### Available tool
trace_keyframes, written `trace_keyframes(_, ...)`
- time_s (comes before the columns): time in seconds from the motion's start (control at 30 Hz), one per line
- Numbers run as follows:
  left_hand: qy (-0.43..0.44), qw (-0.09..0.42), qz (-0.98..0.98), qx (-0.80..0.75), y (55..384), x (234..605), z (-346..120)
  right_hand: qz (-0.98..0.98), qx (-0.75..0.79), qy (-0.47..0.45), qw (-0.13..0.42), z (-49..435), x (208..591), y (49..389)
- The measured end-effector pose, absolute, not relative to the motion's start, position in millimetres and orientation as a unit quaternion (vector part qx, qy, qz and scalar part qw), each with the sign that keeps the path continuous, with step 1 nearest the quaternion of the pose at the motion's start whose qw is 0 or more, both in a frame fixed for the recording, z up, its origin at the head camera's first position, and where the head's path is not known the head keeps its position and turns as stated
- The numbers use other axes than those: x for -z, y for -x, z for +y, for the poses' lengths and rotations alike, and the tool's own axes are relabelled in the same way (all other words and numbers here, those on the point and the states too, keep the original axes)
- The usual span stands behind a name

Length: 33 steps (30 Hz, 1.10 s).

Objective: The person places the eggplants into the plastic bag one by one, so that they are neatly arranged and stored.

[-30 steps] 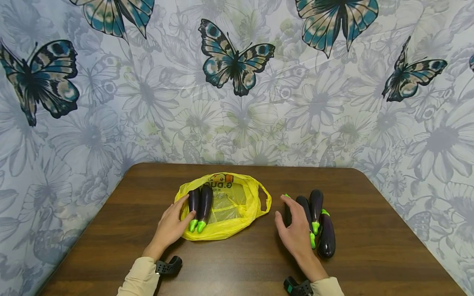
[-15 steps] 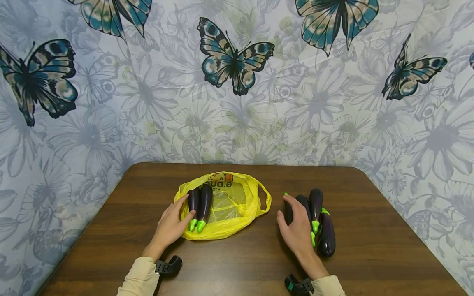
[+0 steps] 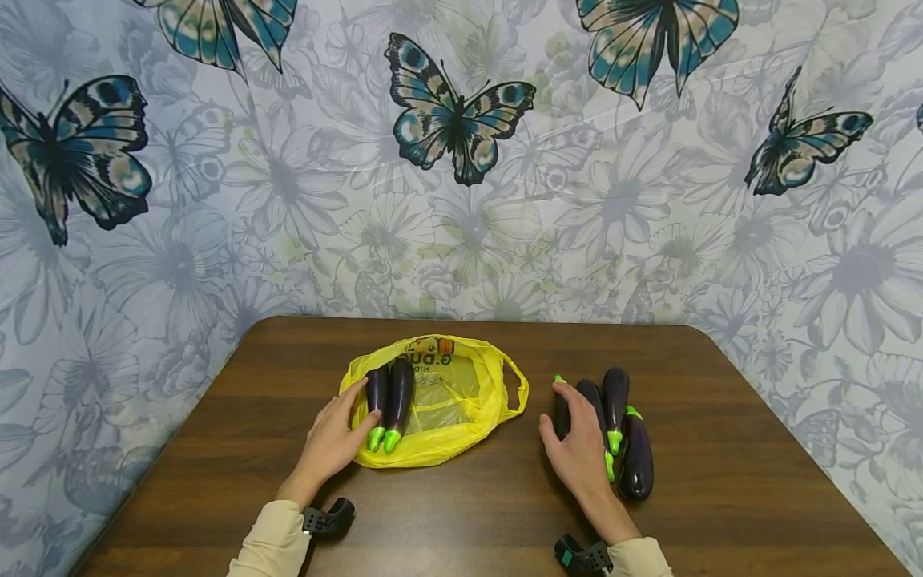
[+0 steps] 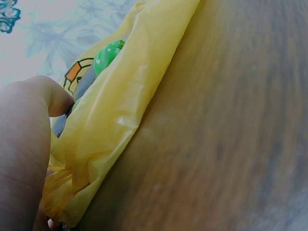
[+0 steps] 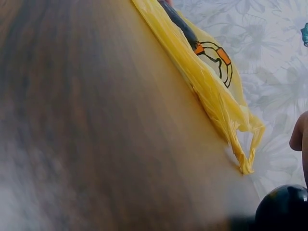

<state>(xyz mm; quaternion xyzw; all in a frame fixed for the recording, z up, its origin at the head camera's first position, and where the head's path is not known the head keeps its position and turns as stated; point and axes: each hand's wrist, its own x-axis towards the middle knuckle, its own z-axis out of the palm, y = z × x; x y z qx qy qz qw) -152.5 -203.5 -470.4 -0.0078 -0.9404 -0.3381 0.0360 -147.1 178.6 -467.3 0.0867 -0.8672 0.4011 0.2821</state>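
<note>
My left hand [image 3: 333,433] holds the left rim of a yellow plastic bag [image 3: 454,449], its thumb inside and its other fingers outside. Two dark purple eggplants with green stems lie in the bag; the left eggplant [image 3: 377,393] is beside the thumb. A green stem [image 4: 107,57] also shows over the rim in the left wrist view. My right hand [image 3: 577,453] is over the leftmost eggplant [image 3: 562,417] of a group, its fingers loosely spread. That eggplant is partly hidden; its rounded dark end [image 5: 284,209] shows in the right wrist view, apart from the thumb [image 5: 297,132].
More eggplants lie right of the right hand, the outermost eggplant [image 3: 636,461] with its stem pointing away. The bag's handle loop [image 3: 521,389] sticks out to the right. Behind the brown wooden table [image 3: 461,521] hangs a butterfly-patterned cloth [image 3: 461,240].
My right hand has shifted slightly to the right, further over the leftmost eggplant, then stayed there. The left hand and the bag have kept their place.
</note>
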Motion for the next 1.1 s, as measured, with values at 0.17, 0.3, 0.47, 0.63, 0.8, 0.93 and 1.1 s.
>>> trace_keyframes(0.17, 0.007, 0.038, -0.939, 0.341, 152.9, 470.5, -203.4, -0.876, -0.399, -0.078, 0.261, 179.1, 468.3, 147.6)
trace_keyframes(0.3, 0.009, 0.045, -0.938, 0.343, 152.5, 470.0, -202.2, -0.882, -0.395, -0.072, 0.245, 179.7, 468.9, 148.1)
trace_keyframes(0.47, 0.01, 0.051, -0.939, 0.34, 151.0, 468.8, -202.1, -0.889, -0.393, -0.066, 0.227, 179.4, 468.9, 149.0)
trace_keyframes(0.63, 0.01, 0.045, -0.94, 0.338, 151.1, 468.3, -204.4, -0.891, -0.396, -0.061, 0.212, 178.4, 467.5, 149.6)
trace_keyframes(0.8, 0.012, 0.046, -0.939, 0.339, 153.9, 470.5, -206.0, -0.892, -0.398, -0.065, 0.202, 178.2, 466.8, 150.4)
trace_keyframes(0.93, 0.012, 0.046, -0.94, 0.339, 154.7, 471.4, -205.7, -0.897, -0.397, -0.063, 0.184, 179.4, 468.3, 150.1)
trace_keyframes(1.1, 0.011, 0.041, -0.94, 0.339, 154.3, 471.3, -204.9, -0.902, -0.396, -0.057, 0.164, 180.0, 470.0, 149.8)
